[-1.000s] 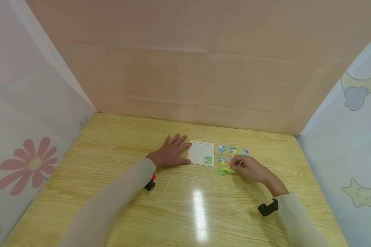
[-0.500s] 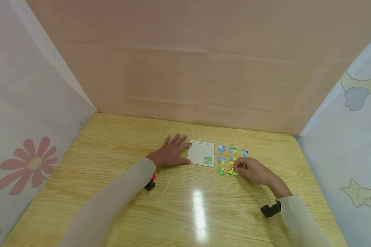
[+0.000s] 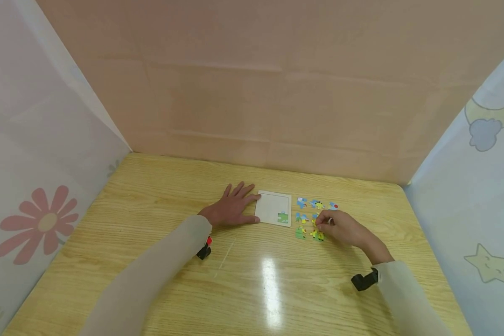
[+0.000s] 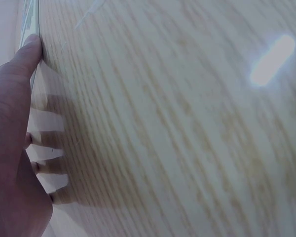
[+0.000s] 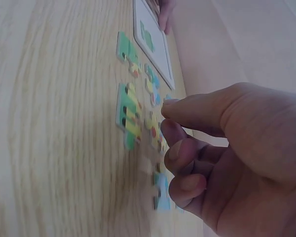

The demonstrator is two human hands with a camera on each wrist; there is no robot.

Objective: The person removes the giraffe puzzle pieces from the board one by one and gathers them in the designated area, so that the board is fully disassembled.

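Note:
My left hand (image 3: 231, 210) lies flat with fingers spread, its thumb and little finger at the left edge of a white puzzle board (image 3: 269, 207). In the left wrist view, the thumb (image 4: 29, 52) reaches that edge. A green puzzle piece (image 3: 283, 218) sits in the board's lower right corner. My right hand (image 3: 340, 227) hovers over the loose pieces, fingers loosely bent, thumb and index tips close together with no piece showing between them. Just below its fingertips lies a yellow-and-green puzzle piece (image 3: 318, 235); the right wrist view shows this piece (image 5: 129, 111) flat on the table.
Several more pieces lie in rows right of the board, among them a blue piece (image 3: 301, 202), a blue-and-red piece (image 3: 333, 206) and a green piece (image 3: 300, 232). The hand partly covers the middle row. A brown backdrop (image 3: 273, 93) stands behind the table.
The yellow-and-green piece has slid slightly right under my right hand and now lies apart from the green one. The hand has since risen off it, slightly up and left. My left hand stays put.

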